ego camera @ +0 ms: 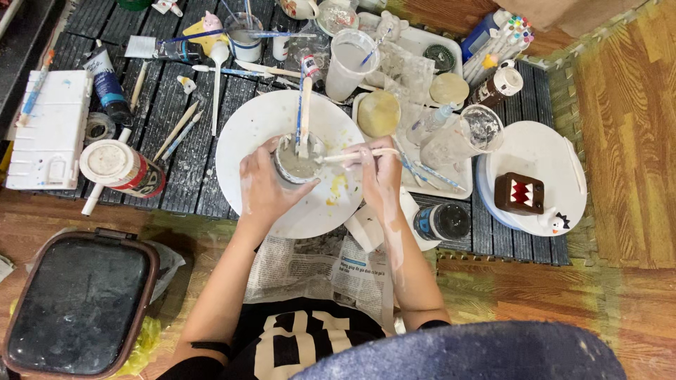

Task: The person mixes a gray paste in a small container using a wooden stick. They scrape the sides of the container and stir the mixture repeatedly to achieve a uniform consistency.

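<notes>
Holding a small cup [297, 163] of grey paste, the left hand [264, 186] wraps its fingers around the cup's left and lower side, so the grip is closed on the cup. The cup stands on a round white plate [246, 127], near the middle of it, and the plate lies on a dark slatted mat [176, 151] on the floor. The right hand [380, 172] is just to the right of the cup; its grip is closed on a pale stick [348, 156], which goes from the fingers to the left and ends with its tip inside the cup. A second stick with a blue stripe [303, 112] stands in the cup and leans away from the person. Both hands carry white smears.

Behind the plate is a clear plastic cup [348, 63], and to the right a white tray [458, 176] holds round yellowish discs [379, 112]. Further right, a brown block figure [519, 193] sits on another white plate [542, 144]. At the left lie a can [120, 169] on its side and a white box [49, 130]. Newspaper [317, 264] lies under the near edge of the plate, and a dark bin lid [77, 302] is at the lower left.
</notes>
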